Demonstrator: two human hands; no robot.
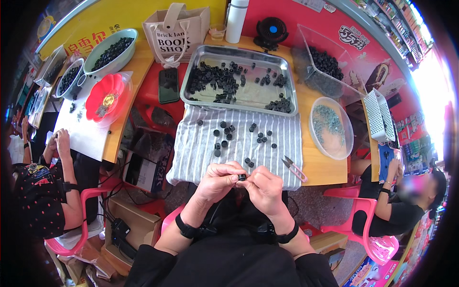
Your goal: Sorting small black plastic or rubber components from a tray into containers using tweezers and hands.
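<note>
My left hand and my right hand meet just off the near edge of a grey striped cloth. Between their fingertips they pinch a small black plastic piece, round and cap-like; its finer details are too small to make out. Several similar black pieces lie scattered on the cloth. A pair of thread snips rests by the cloth's right edge, close to my right hand. Beyond the cloth, a metal tray holds many more black pieces.
A round clear tub of small greenish parts stands right, below a clear bin of black pieces. A phone, tote bag, white bottle and small fan sit farther back. Co-workers sit on both sides.
</note>
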